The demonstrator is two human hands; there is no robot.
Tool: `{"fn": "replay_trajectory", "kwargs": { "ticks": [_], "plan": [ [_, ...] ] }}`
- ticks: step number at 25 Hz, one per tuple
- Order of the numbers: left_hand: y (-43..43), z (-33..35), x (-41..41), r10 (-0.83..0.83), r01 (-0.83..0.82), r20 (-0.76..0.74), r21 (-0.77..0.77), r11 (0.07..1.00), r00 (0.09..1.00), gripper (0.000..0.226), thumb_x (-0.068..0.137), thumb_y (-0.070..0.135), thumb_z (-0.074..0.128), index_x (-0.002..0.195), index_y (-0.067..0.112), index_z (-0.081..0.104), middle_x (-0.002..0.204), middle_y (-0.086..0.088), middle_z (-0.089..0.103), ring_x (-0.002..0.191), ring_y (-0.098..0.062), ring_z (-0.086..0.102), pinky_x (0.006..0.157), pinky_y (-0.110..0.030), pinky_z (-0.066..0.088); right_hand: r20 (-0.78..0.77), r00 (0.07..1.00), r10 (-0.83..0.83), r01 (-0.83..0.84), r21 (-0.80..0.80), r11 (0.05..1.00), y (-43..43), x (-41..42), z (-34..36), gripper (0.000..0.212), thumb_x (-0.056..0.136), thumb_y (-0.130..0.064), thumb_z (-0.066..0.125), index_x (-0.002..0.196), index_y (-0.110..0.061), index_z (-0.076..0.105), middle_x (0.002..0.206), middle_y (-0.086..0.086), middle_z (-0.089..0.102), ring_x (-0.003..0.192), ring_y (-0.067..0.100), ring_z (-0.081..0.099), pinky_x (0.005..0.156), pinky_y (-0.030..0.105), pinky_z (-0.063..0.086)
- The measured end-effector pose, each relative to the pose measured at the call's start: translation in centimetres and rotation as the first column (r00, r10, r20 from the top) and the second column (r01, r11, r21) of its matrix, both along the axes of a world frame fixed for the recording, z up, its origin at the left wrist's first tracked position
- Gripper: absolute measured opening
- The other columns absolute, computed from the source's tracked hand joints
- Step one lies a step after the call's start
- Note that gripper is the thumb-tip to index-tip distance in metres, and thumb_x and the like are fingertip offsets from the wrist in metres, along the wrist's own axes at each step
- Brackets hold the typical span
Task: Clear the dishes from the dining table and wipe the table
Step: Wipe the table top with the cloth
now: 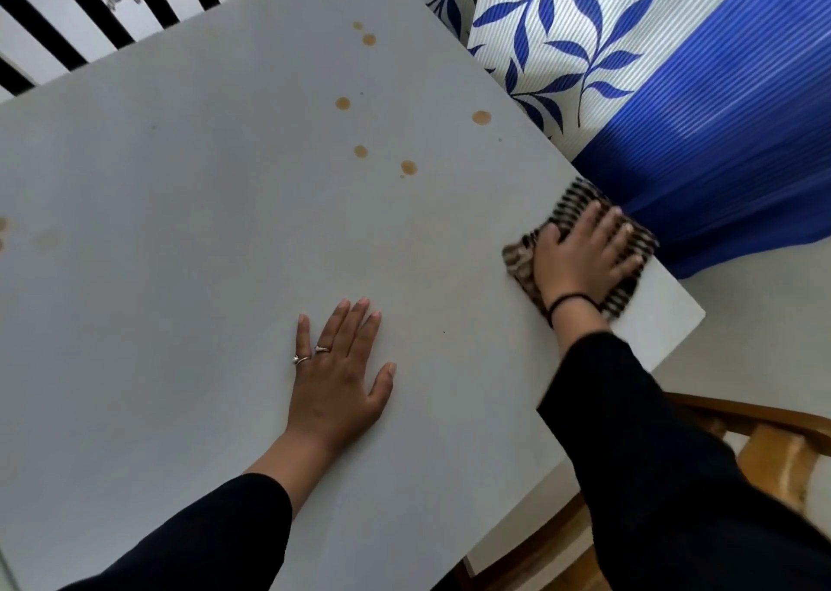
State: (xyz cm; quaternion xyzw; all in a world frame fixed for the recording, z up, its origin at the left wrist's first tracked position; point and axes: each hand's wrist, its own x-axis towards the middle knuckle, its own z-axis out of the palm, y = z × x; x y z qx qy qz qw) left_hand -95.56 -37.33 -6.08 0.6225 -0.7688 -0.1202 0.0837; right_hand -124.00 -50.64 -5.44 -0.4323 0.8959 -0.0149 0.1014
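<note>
The white dining table (180, 231) fills most of the view, and no dishes stand on it. Several brown spill spots (408, 167) dot its far middle, with fainter smears at the left edge (45, 239). My right hand (584, 258) presses flat on a brown and black striped cloth (521, 260) at the table's right edge. My left hand (341, 374) lies flat on the bare tabletop with fingers spread, holding nothing. Two rings sit on its fingers.
A blue and white leaf-patterned curtain (674, 73) hangs just beyond the table's right edge. A wooden chair (773, 451) stands at the lower right, under my right sleeve. Black and white stripes (67, 28) run behind the table's far left corner.
</note>
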Motion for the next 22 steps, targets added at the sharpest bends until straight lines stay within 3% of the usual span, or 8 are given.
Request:
{"fn": "replay_trajectory", "kwargs": {
  "ticks": [5, 9, 11, 13, 15, 19, 22],
  "plan": [
    [-0.4, 0.6, 0.4, 0.034, -0.034, -0.088, 0.006, 0.999, 0.996, 0.062, 0.083, 0.043, 0.044, 0.136, 0.011, 0.05, 0.145, -0.004, 0.044, 0.136, -0.023, 0.038, 0.111, -0.06, 0.018, 0.034, 0.921, 0.388, -0.389, 0.001, 0.921, -8.9, 10.5, -0.1, 0.07, 0.091, -0.049, 0.028, 0.153, -0.024, 0.008, 0.162, 0.004, 0.001, 0.147, 0.026, -0.003, 0.115, 0.056, -0.006],
    [-2.7, 1.4, 2.1, 0.216, -0.227, -0.196, -0.035, 0.973, 0.956, 0.062, 0.085, 0.043, 0.043, 0.136, 0.009, 0.049, 0.143, -0.008, 0.047, 0.135, -0.025, 0.039, 0.113, -0.056, 0.018, 0.057, 0.659, 0.75, -0.748, -0.051, 0.661, -4.4, 18.6, 0.0, 0.071, 0.089, -0.049, 0.037, 0.153, -0.026, 0.016, 0.161, 0.001, 0.006, 0.148, 0.023, 0.001, 0.116, 0.054, -0.004],
    [-4.5, 1.6, 4.0, 0.27, -0.291, -0.222, -0.066, 0.954, 0.937, 0.061, 0.087, 0.044, 0.041, 0.136, 0.008, 0.048, 0.143, -0.009, 0.047, 0.135, -0.026, 0.038, 0.114, -0.055, 0.016, 0.062, 0.512, 0.856, -0.851, -0.097, 0.516, 1.3, 19.6, 0.0, 0.071, 0.087, -0.049, 0.04, 0.152, -0.026, 0.021, 0.161, 0.001, 0.012, 0.148, 0.022, 0.005, 0.116, 0.054, 0.0],
    [-6.4, 1.6, 5.9, 0.28, -0.3, -0.196, -0.079, 0.951, 0.94, 0.061, 0.089, 0.046, 0.038, 0.137, 0.009, 0.048, 0.143, -0.009, 0.046, 0.136, -0.026, 0.036, 0.114, -0.055, 0.013, 0.069, 0.436, 0.898, -0.889, -0.122, 0.441, 6.3, 17.9, -0.2, 0.073, 0.084, -0.051, 0.044, 0.151, -0.028, 0.025, 0.16, -0.001, 0.016, 0.148, 0.02, 0.008, 0.117, 0.054, 0.007],
    [-8.5, 1.3, 7.5, 0.279, -0.287, -0.12, -0.064, 0.956, 0.953, 0.062, 0.089, 0.05, 0.036, 0.136, 0.011, 0.048, 0.144, -0.008, 0.045, 0.137, -0.028, 0.035, 0.114, -0.057, 0.013, 0.061, 0.472, 0.879, -0.872, -0.115, 0.476, 7.1, 14.5, -0.5, 0.076, 0.08, -0.052, 0.045, 0.15, -0.029, 0.028, 0.159, -0.002, 0.019, 0.147, 0.02, 0.013, 0.116, 0.053, 0.014],
    [-11.6, 0.4, 10.0, 0.294, -0.296, 0.061, 0.022, 0.955, 0.954, 0.071, 0.088, 0.057, 0.023, 0.141, 0.014, 0.042, 0.151, -0.005, 0.036, 0.142, -0.027, 0.026, 0.113, -0.06, 0.006, -0.037, 0.825, 0.564, -0.565, -0.041, 0.824, -2.6, 9.9, -0.3, 0.074, 0.083, -0.053, 0.033, 0.151, -0.026, 0.023, 0.16, 0.002, 0.015, 0.147, 0.023, 0.011, 0.118, 0.05, 0.003],
    [-11.7, 0.0, 10.2, 0.315, -0.319, 0.099, 0.026, 0.948, 0.944, 0.069, 0.089, 0.055, 0.022, 0.144, 0.016, 0.038, 0.154, -0.003, 0.031, 0.143, -0.026, 0.023, 0.114, -0.061, 0.003, -0.026, 0.911, 0.412, -0.412, -0.024, 0.911, -12.5, 9.4, -0.4, 0.072, 0.089, -0.053, 0.029, 0.153, -0.023, 0.015, 0.161, 0.003, 0.007, 0.147, 0.023, 0.002, 0.117, 0.053, -0.002]
  ]
}}
